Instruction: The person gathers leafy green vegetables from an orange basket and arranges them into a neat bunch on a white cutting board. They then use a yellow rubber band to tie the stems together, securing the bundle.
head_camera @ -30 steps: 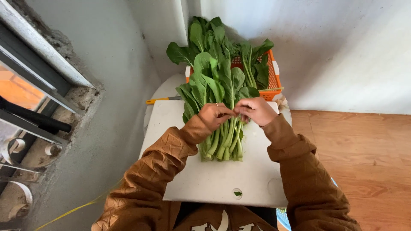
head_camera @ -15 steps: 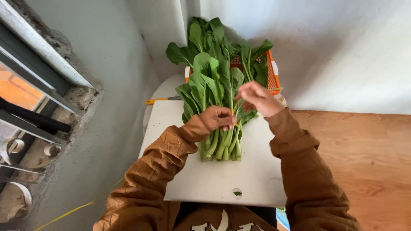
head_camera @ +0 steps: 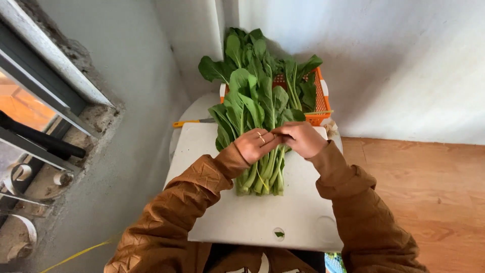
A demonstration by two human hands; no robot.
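At the bottom of the frame, two brown quilted sleeves (head_camera: 166, 222) reached up from the lower edge over a white cutting board (head_camera: 262, 217), which lay on the tabletop and carried a small green leaf scrap (head_camera: 278, 234) near its near edge. In the middle of the frame, the left hand (head_camera: 254, 145) and the right hand (head_camera: 302, 138) met over a bunch of leafy greens (head_camera: 257, 111); the left grip was clamped around the pale stems, and the right grip was pinched together on the stems just beside it, fingertips touching the left hand's. The cut stem ends (head_camera: 261, 184) pointed toward the person, resting on the board below the hands. Beyond the hands, the leaves spread upward and covered most of an orange plastic basket (head_camera: 319, 101) at the upper centre. A yellow-handled knife (head_camera: 192, 122) lay left of the greens, partly hidden by leaves. A window frame (head_camera: 45, 101) filled the left side, wooden floor (head_camera: 429, 192) the right.
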